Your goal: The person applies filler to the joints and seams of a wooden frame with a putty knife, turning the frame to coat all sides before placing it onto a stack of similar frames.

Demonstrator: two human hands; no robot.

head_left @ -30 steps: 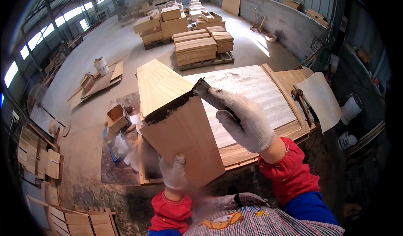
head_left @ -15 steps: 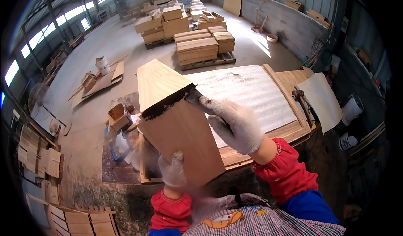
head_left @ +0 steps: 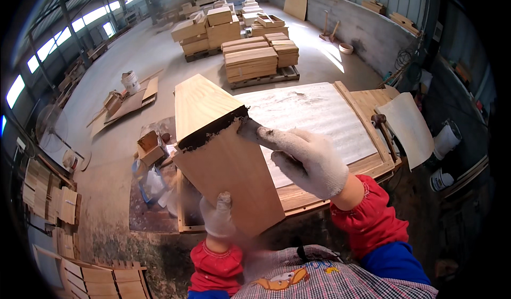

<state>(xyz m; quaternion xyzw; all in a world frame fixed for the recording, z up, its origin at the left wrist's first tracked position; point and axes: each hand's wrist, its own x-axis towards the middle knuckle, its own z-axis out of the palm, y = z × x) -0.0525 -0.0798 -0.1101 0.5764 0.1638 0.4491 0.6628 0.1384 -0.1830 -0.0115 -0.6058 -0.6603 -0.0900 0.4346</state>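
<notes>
One gloved left hand (head_left: 216, 220) grips the wooden box (head_left: 234, 176) (stiff, lightish, I'd guess; hold it low, off the black paste (head_left: 209, 132)); the right hand (head_left: 314, 159) pinches a scraper (head_left: 247, 130).

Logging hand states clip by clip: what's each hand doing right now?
Left hand: closed on the wooden box, thumb on its near face, fingers hidden.
Right hand: closed, holding a flat scraper.

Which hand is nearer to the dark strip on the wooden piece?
Right. The right hand holds a flat tool near the right end of the dark strip; the left hand is farther off, gripping the wooden piece lower down.
</notes>
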